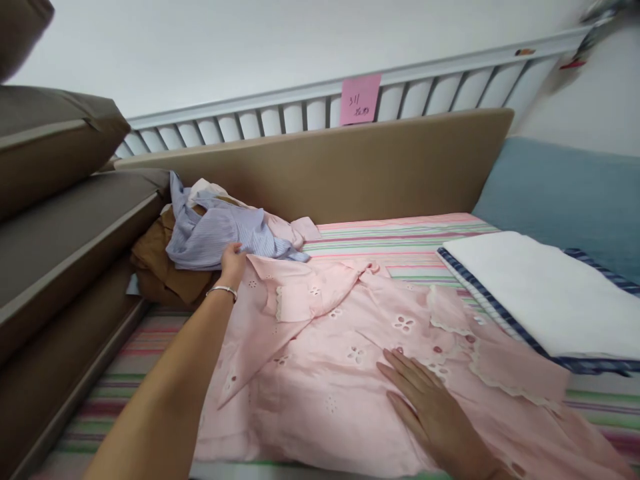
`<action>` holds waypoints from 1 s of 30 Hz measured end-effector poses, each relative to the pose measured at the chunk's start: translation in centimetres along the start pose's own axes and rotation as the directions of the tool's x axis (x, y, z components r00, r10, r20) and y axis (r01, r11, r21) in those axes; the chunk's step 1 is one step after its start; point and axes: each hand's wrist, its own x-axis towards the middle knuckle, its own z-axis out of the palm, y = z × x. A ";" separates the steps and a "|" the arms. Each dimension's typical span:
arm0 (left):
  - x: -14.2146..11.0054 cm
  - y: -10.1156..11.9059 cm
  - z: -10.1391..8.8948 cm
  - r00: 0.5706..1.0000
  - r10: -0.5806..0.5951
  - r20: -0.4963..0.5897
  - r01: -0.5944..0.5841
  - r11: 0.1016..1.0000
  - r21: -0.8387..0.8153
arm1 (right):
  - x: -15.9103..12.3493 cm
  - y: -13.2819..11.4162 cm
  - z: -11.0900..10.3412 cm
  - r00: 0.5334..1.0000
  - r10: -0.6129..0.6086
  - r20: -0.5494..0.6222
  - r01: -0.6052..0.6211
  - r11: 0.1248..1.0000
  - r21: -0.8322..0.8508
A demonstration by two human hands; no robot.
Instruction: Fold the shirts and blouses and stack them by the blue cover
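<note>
Pink garment spread on striped sheet, both hands on it

Far left: stacked grey-brown cushions, the sides facing the sheet. Just beside them, a loose heap: brown garment underneath, blue striped garment over it, pale pink cloth at its right end.

Left hand: fingers curled, grasping the upper left edge of the pink garment, next to the blue striped garment. Bracelet on the wrist.

Centre to right: pink garment lies across the sheet in front of the person, partly folded over at left; cut-out flowers, dark pink buttons and scalloped pale trim visible. Behind it, a tan padded panel stands along a white slatted rail; pink note with handwriting on the rail.

Right hand: holding nothing, palm down, fingers extended, resting on the garment near the buttons.

Far right: folded white cloth with navy patterned edging, near a blue panel.
</note>
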 end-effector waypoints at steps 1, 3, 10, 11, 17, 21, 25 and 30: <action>-0.6 -0.4 -0.5 1.000 0.010 0.002 -0.010 0.999 0.035 | 0.0 0.0 0.0 1.000 0.006 0.002 -0.006 1.000 0.015; -2.4 -1.2 -1.9 0.998 0.011 0.054 -0.018 0.991 0.131 | 0.1 0.0 0.0 1.000 0.012 -0.001 -0.012 0.999 0.045; -11.9 -4.4 -4.9 0.888 -0.170 0.428 -0.031 0.906 0.423 | 0.0 -0.1 0.0 1.000 0.014 -0.023 -0.013 0.999 0.041; -12.8 -4.6 -4.8 0.875 -0.182 0.448 -0.035 0.900 0.434 | 0.0 -0.2 0.0 1.000 0.014 -0.027 -0.013 0.999 0.035; -12.5 -4.1 -4.7 0.904 -0.165 0.395 -0.008 0.916 0.401 | 0.1 -0.4 -0.3 0.999 0.014 -0.031 -0.013 1.000 0.027; -10.4 -3.7 -5.3 0.953 -0.088 0.290 -0.015 0.943 0.333 | 0.2 -0.5 -0.4 0.999 0.018 -0.034 -0.016 0.999 0.037; -8.3 -4.2 -5.1 0.976 -0.035 0.214 -0.025 0.962 0.272 | 0.1 -0.5 -0.4 0.999 0.018 -0.038 -0.017 0.999 0.035; -5.9 -5.5 -4.4 0.993 -0.020 0.118 -0.004 0.980 0.198 | 0.1 -0.4 -0.2 1.000 0.007 -0.031 -0.006 1.000 0.029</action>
